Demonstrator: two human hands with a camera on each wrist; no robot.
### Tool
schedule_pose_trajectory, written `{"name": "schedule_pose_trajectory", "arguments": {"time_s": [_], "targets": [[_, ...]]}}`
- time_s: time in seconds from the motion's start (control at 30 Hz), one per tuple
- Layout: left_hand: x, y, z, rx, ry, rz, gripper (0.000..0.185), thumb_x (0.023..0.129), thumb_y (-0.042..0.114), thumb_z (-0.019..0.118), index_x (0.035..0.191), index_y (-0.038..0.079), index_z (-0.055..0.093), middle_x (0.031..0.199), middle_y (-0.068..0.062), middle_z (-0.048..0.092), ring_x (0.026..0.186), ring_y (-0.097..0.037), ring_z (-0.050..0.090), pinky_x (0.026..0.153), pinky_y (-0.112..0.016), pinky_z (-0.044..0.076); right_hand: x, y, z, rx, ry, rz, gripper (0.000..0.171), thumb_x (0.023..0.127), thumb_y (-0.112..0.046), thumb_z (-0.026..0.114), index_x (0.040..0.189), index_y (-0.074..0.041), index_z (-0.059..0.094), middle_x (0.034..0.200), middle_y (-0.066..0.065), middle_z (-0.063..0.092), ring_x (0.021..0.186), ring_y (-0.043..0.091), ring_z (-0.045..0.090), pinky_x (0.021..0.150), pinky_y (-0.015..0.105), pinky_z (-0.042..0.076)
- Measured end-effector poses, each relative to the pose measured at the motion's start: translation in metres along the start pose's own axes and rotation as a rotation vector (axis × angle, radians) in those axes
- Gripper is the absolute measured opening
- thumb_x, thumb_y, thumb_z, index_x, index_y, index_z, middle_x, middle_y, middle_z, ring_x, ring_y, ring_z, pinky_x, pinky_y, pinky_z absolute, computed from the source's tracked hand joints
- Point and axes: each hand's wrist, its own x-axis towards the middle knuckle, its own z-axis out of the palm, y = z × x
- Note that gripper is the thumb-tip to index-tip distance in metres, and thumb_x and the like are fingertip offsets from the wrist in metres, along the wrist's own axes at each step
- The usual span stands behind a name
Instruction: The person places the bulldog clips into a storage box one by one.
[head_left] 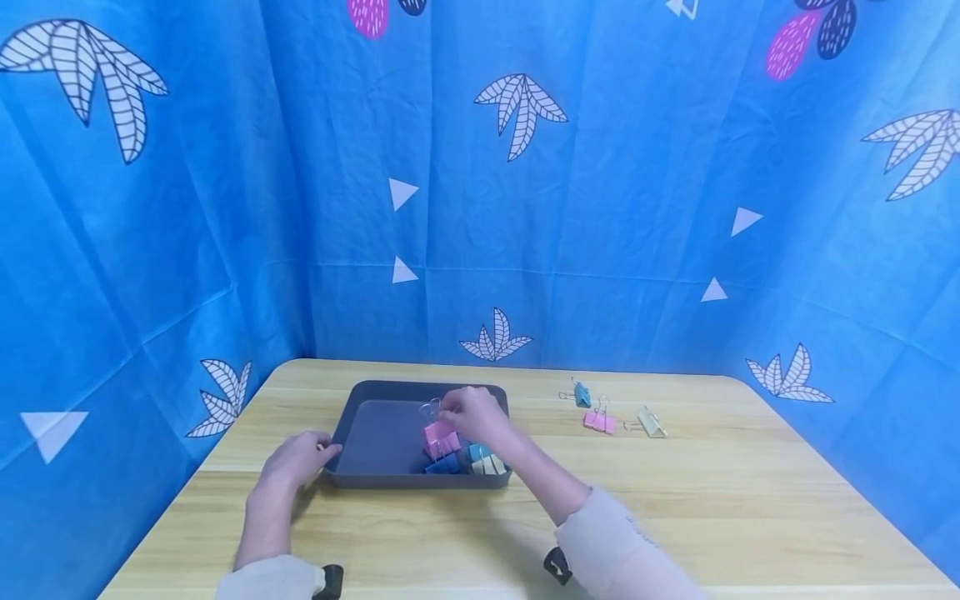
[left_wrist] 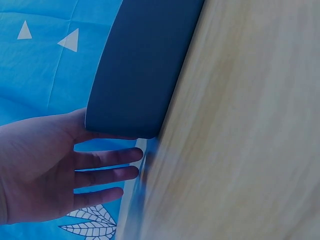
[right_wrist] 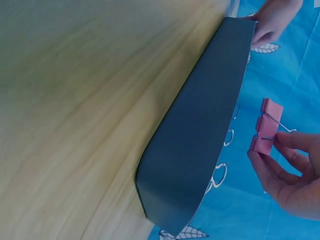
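Observation:
My right hand [head_left: 480, 417] is over the right half of a dark grey tray [head_left: 420, 482], pinching a pink binder clip [right_wrist: 266, 127] between thumb and fingers. The right wrist view shows this clip above the tray's rim. Under it in the tray lie a dark blue binder clip [head_left: 442, 464], a teal one [head_left: 477, 451] and a pale yellow one [head_left: 489, 465], close together at the near right. At the tray's near left corner my left hand [head_left: 296, 458] holds the wall by thumb and index finger. Its other three fingers [left_wrist: 107, 176] extend straight below the corner.
To the right of the tray, a teal binder clip [head_left: 582, 395], a pink binder clip [head_left: 599, 422] and a pale green binder clip [head_left: 652, 422] lie on the wooden table [head_left: 720, 500]. A blue patterned curtain [head_left: 600, 208] hangs behind the table and along both sides.

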Motion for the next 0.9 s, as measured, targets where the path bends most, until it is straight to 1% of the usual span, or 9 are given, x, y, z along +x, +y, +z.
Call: {"name": "schedule_pose_trajectory", "arguments": {"time_s": [0.17, 0.4, 0.5, 0.7, 0.8, 0.9], "targets": [[0.000, 0.000, -0.001, 0.002, 0.001, -0.004, 0.042, 0.094, 0.022, 0.051, 0.120, -0.011, 0.052, 0.118, -0.030, 0.052, 0.109, -0.046, 0.046, 0.089, -0.057, 0.038, 0.001, -0.006, 0.006, 0.010, -0.007, 0.001, 0.008, 0.086, -0.009, 0.064, 0.086, -0.004, 0.070, 0.076, 0.001, 0.066, 0.055, 0.006, 0.054, 0.048, 0.019, 0.043], [0.001, 0.000, -0.001, 0.005, 0.004, 0.008, 0.042, 0.094, 0.022, 0.051, 0.120, -0.011, 0.053, 0.118, -0.030, 0.052, 0.109, -0.045, 0.047, 0.088, -0.057, 0.038, 0.004, -0.014, 0.015, -0.012, -0.011, -0.037, 0.009, 0.085, -0.008, 0.064, 0.088, -0.003, 0.070, 0.081, 0.005, 0.068, 0.055, 0.005, 0.053, 0.050, 0.017, 0.045], [0.001, -0.001, -0.001, 0.009, 0.005, 0.012, 0.041, 0.094, 0.022, 0.051, 0.119, -0.010, 0.054, 0.117, -0.030, 0.053, 0.108, -0.045, 0.047, 0.088, -0.056, 0.039, 0.007, -0.015, 0.020, -0.004, -0.017, -0.039, 0.009, 0.085, -0.008, 0.064, 0.088, -0.002, 0.070, 0.080, 0.003, 0.067, 0.056, 0.005, 0.054, 0.051, 0.016, 0.046], [0.001, -0.001, -0.001, 0.008, 0.014, 0.018, 0.041, 0.093, 0.021, 0.052, 0.118, -0.011, 0.054, 0.116, -0.030, 0.053, 0.108, -0.045, 0.048, 0.088, -0.056, 0.039, 0.012, -0.016, 0.034, -0.024, -0.023, -0.044, 0.009, 0.085, -0.007, 0.064, 0.089, -0.003, 0.071, 0.078, 0.001, 0.067, 0.055, 0.004, 0.053, 0.050, 0.015, 0.045], [0.001, -0.001, -0.001, 0.001, 0.016, 0.016, 0.041, 0.093, 0.021, 0.052, 0.118, -0.011, 0.054, 0.116, -0.030, 0.053, 0.108, -0.045, 0.047, 0.088, -0.056, 0.039, 0.013, -0.018, 0.038, -0.024, -0.032, -0.045, 0.012, 0.085, -0.006, 0.063, 0.092, -0.001, 0.071, 0.080, 0.004, 0.067, 0.052, 0.004, 0.053, 0.048, 0.015, 0.045], [0.000, 0.000, -0.001, -0.003, 0.015, 0.014, 0.040, 0.093, 0.021, 0.051, 0.118, -0.011, 0.054, 0.116, -0.030, 0.053, 0.108, -0.045, 0.048, 0.088, -0.056, 0.039, 0.015, -0.019, 0.043, -0.035, -0.028, -0.070, 0.012, 0.085, -0.005, 0.063, 0.092, 0.000, 0.070, 0.082, 0.006, 0.068, 0.054, 0.004, 0.054, 0.050, 0.014, 0.046]]}}
